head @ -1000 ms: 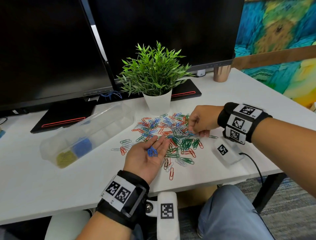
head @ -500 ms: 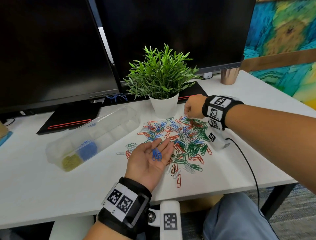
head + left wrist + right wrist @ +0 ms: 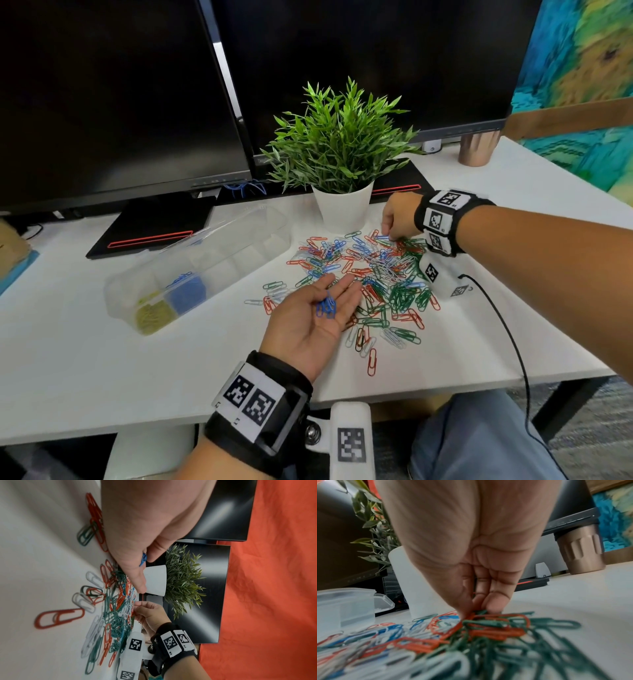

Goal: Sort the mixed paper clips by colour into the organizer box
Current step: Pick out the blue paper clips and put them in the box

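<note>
The box (image 3: 202,270) lies at the left of the desk (image 3: 68,359) with only yellow and blue clips in two end compartments. Most clips are still in the mixed pile (image 3: 370,274), so I judge the sorting is at an early stage. The left hand (image 3: 308,322) lies palm up, fingers straight, carrying a few blue clips (image 3: 326,307). The right hand (image 3: 399,219) has fingertips together at the far edge of the pile; whether they already pinch a clip, I cannot tell.
</note>
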